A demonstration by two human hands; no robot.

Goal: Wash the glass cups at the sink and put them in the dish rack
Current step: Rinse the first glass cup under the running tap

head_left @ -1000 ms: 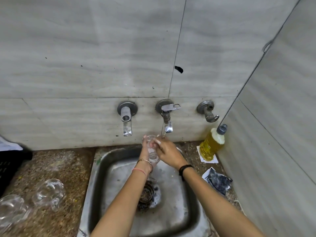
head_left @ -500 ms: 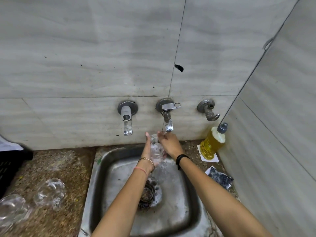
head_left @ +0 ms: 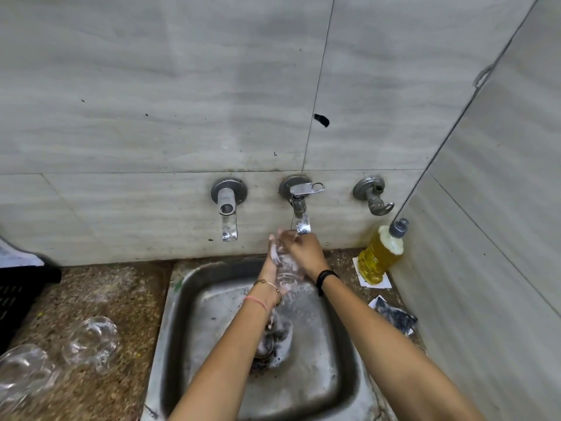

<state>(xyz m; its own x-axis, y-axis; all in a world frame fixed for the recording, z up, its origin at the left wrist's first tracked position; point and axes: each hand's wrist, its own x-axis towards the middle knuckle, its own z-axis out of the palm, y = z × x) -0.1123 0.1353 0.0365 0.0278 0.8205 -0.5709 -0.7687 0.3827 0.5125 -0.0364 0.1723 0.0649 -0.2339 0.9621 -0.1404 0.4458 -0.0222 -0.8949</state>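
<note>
- The speckled stone desk (head_left: pixel 100 287) runs left of the sink, and the black dish rack (head_left: pixel 18 296) sits at its far left edge.
- The steel sink (head_left: pixel 182 287) lies below 3 wall taps. Water from the middle tap (head_left: pixel 300 208) falls onto your hands.
- A bottle of yellow liquid (head_left: pixel 381 253) stands in the right corner.
- 2 spare cups (head_left: pixel 91 341) sit on the desk, left of the sink.
- Your left hand (head_left: pixel 270 262) presses flat against the glass cup (head_left: pixel 285 268), fingers straight.
- Your right hand (head_left: pixel 300 250) curls over the cup's top.
- The cup is held between both hands, under the tap at the sink's back.
</note>
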